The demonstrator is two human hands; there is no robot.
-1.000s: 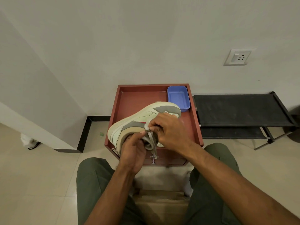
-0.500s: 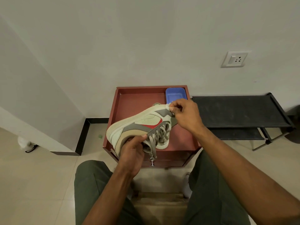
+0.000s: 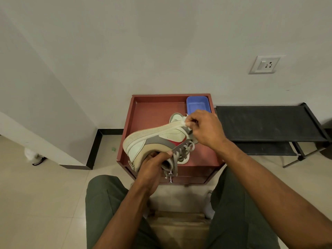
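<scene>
Sneaker (image 3: 156, 139), cream with grey panels and a red swoosh, is held in the air just above the front half of the red tabletop (image 3: 152, 114). It is tipped on its side, so its sole edge faces up and toward 11 o'clock.

At the shoe's 6 o'clock end the left hand (image 3: 152, 164) is curled round the heel collar, with fingers tucked into the opening. That grip probably serves as a handle: it steadies the shoe and lets it be rolled to present whichever strip needs work. The right hand (image 3: 206, 130) pinches a small white wipe (image 3: 184, 122) against the sole rim near the toe, at about 1 o'clock of the shoe. From this the job looks like cleaning the midsole.

Grey laces (image 3: 181, 150) hang loose toward 5 o'clock, out of the wipe's path. A second sneaker (image 3: 177, 116) lies on the tabletop beneath, partly hidden; whether it is done or waiting cannot be told. A blue tray (image 3: 197, 106) sits in the tabletop's 1 o'clock corner, near the right hand and probably within easy reach. A black rack (image 3: 260, 123) stands at 3 o'clock, beside the tabletop.
</scene>
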